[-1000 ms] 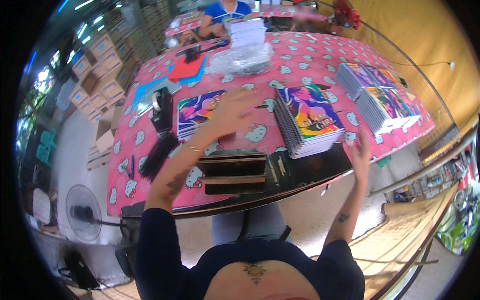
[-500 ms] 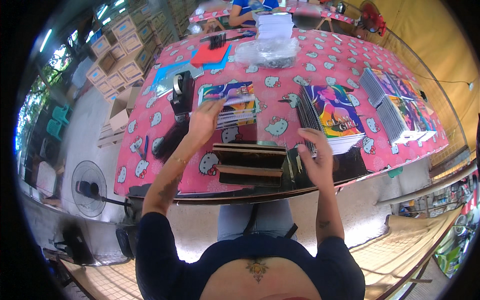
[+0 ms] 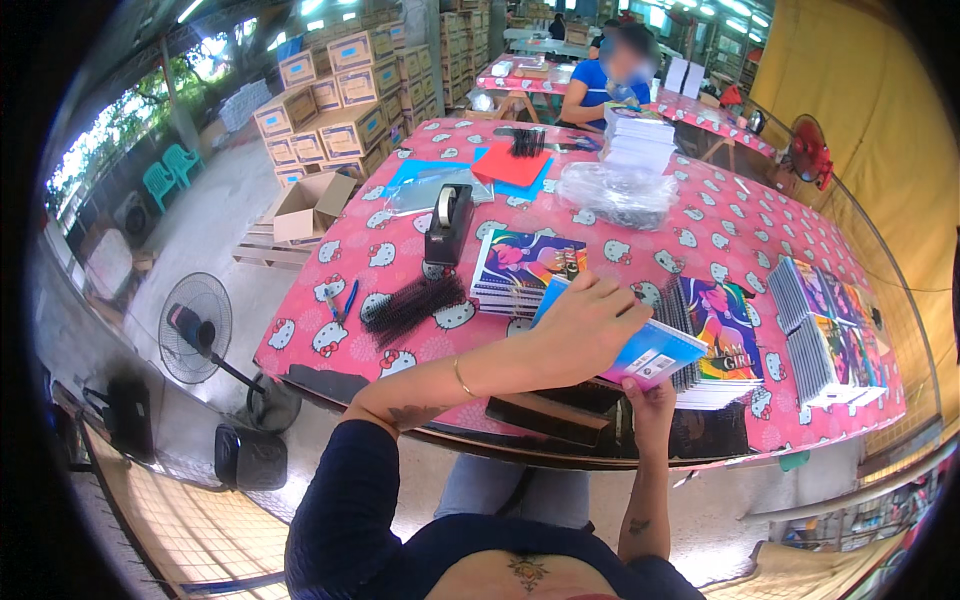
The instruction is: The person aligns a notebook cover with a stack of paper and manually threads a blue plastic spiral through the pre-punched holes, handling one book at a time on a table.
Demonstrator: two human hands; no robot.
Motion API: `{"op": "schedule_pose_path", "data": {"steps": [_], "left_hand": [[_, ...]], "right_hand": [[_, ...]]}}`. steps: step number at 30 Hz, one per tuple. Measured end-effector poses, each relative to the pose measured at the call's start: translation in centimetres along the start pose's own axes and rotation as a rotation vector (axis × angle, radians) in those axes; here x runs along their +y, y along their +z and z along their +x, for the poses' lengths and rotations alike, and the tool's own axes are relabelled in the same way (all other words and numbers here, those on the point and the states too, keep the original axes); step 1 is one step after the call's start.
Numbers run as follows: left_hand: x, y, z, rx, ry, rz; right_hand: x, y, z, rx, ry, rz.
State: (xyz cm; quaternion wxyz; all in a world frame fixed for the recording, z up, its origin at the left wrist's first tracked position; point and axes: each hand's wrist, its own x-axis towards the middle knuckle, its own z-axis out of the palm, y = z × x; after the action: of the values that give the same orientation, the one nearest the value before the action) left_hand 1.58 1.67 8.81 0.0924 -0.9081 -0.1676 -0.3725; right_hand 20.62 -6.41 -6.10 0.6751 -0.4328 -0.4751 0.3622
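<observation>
A notebook [image 3: 672, 346] with a blue back cover is held tilted between my hands, over the front of the table. My left hand [image 3: 598, 322] reaches across and is closed on its upper part; those fingertips are partly hidden. The thumb and fingers of my right hand [image 3: 652, 402] pinch its lower edge. Just beyond my left hand lies a stack of colourful spiral notebooks [image 3: 525, 255]. Right of the held notebook stands another stack of spiral notebooks [image 3: 722, 320]. A dark wooden block with a ledge [image 3: 550, 415] sits below my left wrist at the table's front edge.
Black plastic coils [image 3: 415, 308], blue-handled pliers [image 3: 350, 298] and a tape dispenser [image 3: 450, 225] lie at left on the pink table. Farther back are red and blue sheets [image 3: 510, 166] and a clear plastic bundle [image 3: 618, 195]. More notebooks [image 3: 828, 335] stand at right. A co-worker [image 3: 590, 90] sits beyond.
My left hand has moved right, from the left stack to the front middle, and a blue-backed notebook is now in both hands. The view has tilted up, showing more of the room.
</observation>
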Motion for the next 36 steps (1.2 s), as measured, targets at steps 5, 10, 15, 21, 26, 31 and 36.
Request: {"op": "schedule_pose_path", "data": {"steps": [5,10,15,21,26,31,36], "left_hand": [[0.4,-0.3,0.1,-0.095,0.015,0.033],[0.2,2.5,-7.8,-0.121,-0.036,0.156],[1.7,2.6,-11.9,0.05,-0.506,-0.057],[-4.0,4.8,-19.5,0.088,-1.105,-0.619],[-16.2,5.5,-26.3,-0.309,-0.774,0.473],[-15.2,4.7,-24.5,-0.125,-0.776,0.662],[-14.8,3.8,-25.2,-0.058,-0.745,0.508]], "right_hand": [[1.0,-1.2,0.2,-0.158,0.063,-0.076],[0.7,0.3,-1.0,-0.131,0.022,-0.021],[2.3,2.4,-1.3,-0.023,-0.029,-0.057],[2.7,1.4,0.2,-0.053,0.018,-0.184],[2.0,1.2,0.2,-0.11,-0.055,-0.234],[1.4,0.4,0.3,-0.12,-0.023,-0.148],[-0.2,0.2,0.6,-0.164,-0.147,-0.159]]}}
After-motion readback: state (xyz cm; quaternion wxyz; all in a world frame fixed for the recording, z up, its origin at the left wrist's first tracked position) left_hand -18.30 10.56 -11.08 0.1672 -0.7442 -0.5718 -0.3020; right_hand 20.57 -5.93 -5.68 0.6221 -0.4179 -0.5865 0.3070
